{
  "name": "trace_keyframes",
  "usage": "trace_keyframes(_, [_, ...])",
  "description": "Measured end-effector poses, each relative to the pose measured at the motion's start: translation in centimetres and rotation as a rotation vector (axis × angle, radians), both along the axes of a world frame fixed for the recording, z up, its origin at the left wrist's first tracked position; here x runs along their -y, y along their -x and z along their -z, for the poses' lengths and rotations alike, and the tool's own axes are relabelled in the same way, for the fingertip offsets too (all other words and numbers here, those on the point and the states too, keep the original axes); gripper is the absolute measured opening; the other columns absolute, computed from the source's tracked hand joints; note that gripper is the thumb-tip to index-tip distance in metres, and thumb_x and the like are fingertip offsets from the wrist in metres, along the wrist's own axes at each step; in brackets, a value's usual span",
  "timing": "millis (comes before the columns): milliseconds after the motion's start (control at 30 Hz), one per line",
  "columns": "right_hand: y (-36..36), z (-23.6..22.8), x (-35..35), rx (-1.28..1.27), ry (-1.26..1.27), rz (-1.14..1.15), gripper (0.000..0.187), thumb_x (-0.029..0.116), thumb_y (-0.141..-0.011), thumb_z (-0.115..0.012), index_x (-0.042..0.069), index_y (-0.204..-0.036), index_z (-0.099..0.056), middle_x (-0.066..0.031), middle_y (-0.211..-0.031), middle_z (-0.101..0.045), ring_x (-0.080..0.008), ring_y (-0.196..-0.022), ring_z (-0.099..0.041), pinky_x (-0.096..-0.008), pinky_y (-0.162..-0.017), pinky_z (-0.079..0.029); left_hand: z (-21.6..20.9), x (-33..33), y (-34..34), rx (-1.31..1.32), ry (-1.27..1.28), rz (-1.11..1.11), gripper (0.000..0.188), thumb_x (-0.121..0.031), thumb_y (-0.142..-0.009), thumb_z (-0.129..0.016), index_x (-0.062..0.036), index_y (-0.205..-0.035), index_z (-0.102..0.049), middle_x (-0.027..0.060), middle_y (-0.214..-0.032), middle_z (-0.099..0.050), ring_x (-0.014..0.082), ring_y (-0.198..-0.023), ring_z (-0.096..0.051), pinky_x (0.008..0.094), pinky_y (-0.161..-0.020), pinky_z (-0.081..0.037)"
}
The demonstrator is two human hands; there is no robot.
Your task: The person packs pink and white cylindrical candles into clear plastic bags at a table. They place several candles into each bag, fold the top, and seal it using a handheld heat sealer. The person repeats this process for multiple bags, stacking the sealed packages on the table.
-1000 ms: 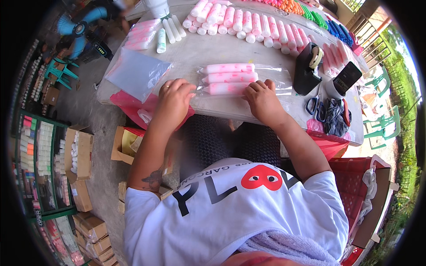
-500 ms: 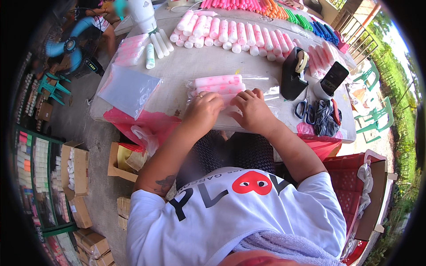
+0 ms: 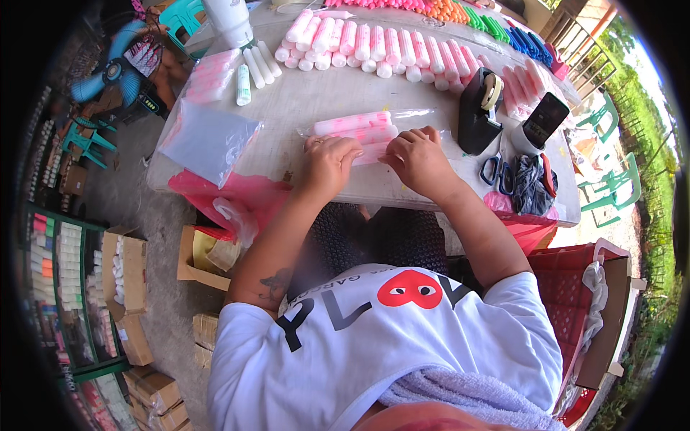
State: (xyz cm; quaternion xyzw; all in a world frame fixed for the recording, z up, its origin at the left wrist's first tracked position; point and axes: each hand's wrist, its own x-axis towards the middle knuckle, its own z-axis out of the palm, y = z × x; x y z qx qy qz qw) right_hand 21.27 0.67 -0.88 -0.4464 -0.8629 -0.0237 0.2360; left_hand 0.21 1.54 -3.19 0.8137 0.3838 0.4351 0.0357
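In front of me on the table lies a small row of pink-and-white candles (image 3: 353, 123) on and in clear plastic wrap (image 3: 410, 115). My left hand (image 3: 327, 164) is at the near left end of the row, its fingers pinched on the wrap edge. Opposite it, my right hand (image 3: 420, 159) bends over the near right end, thumb and fingers closed on the same edge. The nearest candle shows between the two hands. My fingers partly cover the candle ends, and the exact hold on the film is hard to see.
Stacked pink-and-white candles (image 3: 377, 44) line the back. At left lie clear plastic bags (image 3: 208, 140) and a green-marked candle (image 3: 243, 85). To the right stand a black tape dispenser (image 3: 478, 115), a phone (image 3: 545, 121) in a white holder, scissors (image 3: 497, 172) and a crumpled black bag (image 3: 532, 188).
The wrap that spread out to the right now shows mainly behind and beside the candles. My hands have shifted slightly, both with fingers drawn in more tightly at the near edge.
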Motion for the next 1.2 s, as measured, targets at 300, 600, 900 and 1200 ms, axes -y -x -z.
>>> trace_keyframes(300, [-6.5,0.3,1.3,-0.155,0.274,0.298,0.027,0.028,-0.085,-0.065,0.004,-0.076,-0.066,-0.0116,-0.077,-0.062,-0.0314,-0.081,-0.060,-0.0441,-0.071,-0.044,0.2,-0.4,-1.2,0.179,0.347,-0.067,0.007,-0.012,-0.078,-0.070,-0.0060,-0.081,-0.067,0.0027,-0.066,-0.067,0.0130,-0.057,-0.063,0.0314,-0.076,-0.046])
trace_keyframes(600, [-10.0,-2.3,1.4,-0.249,-0.300,0.655,0.027,0.024,-0.080,-0.071,0.002,-0.070,-0.060,-0.0118,-0.070,-0.059,-0.0320,-0.073,-0.059,-0.0423,-0.067,-0.047,0.5,-0.3,-1.5,0.069,0.266,-0.166,0.008,-0.014,-0.076,-0.071,-0.0115,-0.081,-0.065,-0.0012,-0.067,-0.067,0.0124,-0.062,-0.063,0.0342,-0.084,-0.036])
trace_keyframes(900, [-14.0,-2.3,-2.6,-1.295,0.607,0.598,0.038,0.041,-0.090,-0.061,0.009,-0.110,-0.066,0.0008,-0.095,-0.063,-0.0087,-0.087,-0.052,-0.0261,-0.066,-0.036,1.3,0.1,-1.8,0.109,0.172,-0.153,0.009,-0.013,-0.078,-0.070,-0.0140,-0.084,-0.063,-0.0043,-0.068,-0.067,0.0082,-0.061,-0.061,0.0365,-0.093,-0.032])
trace_keyframes(1200, [-12.7,2.0,0.5,-1.314,0.359,0.393,0.014,0.012,-0.090,-0.064,-0.002,-0.094,-0.065,0.0004,-0.085,-0.064,-0.0048,-0.077,-0.052,-0.0197,-0.072,-0.040,1.2,-0.2,-1.4,0.099,0.223,-0.133,0.017,-0.011,-0.077,-0.071,-0.0135,-0.091,-0.061,-0.0051,-0.064,-0.064,0.0099,-0.062,-0.060,0.0352,-0.092,-0.032])
